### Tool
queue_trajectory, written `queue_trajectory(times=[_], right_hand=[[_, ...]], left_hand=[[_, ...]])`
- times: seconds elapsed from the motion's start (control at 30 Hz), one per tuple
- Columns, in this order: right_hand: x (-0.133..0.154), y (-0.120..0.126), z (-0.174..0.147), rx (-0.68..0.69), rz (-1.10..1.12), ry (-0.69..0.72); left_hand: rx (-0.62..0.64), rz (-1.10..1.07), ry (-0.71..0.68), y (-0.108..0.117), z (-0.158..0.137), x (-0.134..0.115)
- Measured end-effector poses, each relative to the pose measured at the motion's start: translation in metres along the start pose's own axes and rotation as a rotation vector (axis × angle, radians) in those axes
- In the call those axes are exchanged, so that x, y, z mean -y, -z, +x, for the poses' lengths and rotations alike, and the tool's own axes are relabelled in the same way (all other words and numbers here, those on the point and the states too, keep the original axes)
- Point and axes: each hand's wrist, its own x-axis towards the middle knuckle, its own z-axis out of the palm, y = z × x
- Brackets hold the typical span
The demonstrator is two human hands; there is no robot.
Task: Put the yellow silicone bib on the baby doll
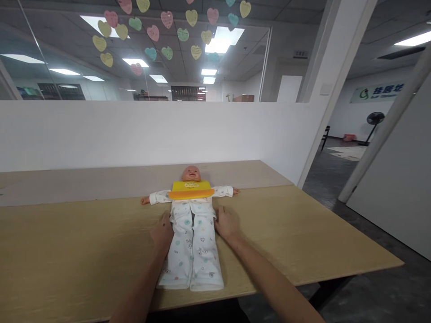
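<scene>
A baby doll (191, 173) lies face up on the table with its arms spread. It wears a white printed top, whose sleeve (222, 191) shows, and a yellow bib (191, 186) with an orange pocket covers the chest. White printed trousers (204, 244) cover its legs, their hems near the front edge. My left hand (162, 231) is closed at the left side of the trousers' waist, its fingertips partly hidden by the cloth. On the opposite side, my right hand (226, 223) has curled fingers gripping the waist edge.
The wooden table (286, 224) has a grey strip (84, 184) along its back, against a low white wall (151, 132). Above is glass with heart-shaped paper notes (166, 19). To the right are a door (397, 166) and a standing fan (375, 119).
</scene>
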Motion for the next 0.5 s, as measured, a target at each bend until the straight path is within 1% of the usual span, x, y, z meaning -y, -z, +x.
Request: queue_trajectory(times=[0.1, 0.17, 0.23, 0.3, 0.4, 0.43, 0.5], right_hand=[[-0.001, -0.002, 0.0, -0.015, -0.017, -0.009], [-0.002, -0.003, 0.0, -0.015, 0.0, 0.007], [-0.004, -0.005, -0.001, -0.034, 0.037, 0.062], [-0.005, -0.008, -0.002, -0.049, 0.076, 0.176], [-0.007, -0.011, -0.003, -0.055, 0.104, 0.395], [-0.008, -0.012, -0.004, -0.058, 0.105, 0.451], [-0.009, -0.012, -0.004, -0.07, 0.107, 0.516]], left_hand=[[-0.01, -0.011, 0.045, 0.001, 0.0, -0.001], [-0.044, -0.01, 0.029, 0.0, 0.0, -0.001], [-0.089, 0.015, -0.01, -0.002, 0.0, 0.001], [-0.114, 0.044, -0.036, -0.004, 0.0, 0.002], [-0.11, 0.047, -0.035, -0.005, 0.001, 0.003], [-0.106, 0.041, -0.032, -0.005, 0.001, 0.003], [-0.103, 0.024, -0.025, -0.005, 0.001, 0.003]])
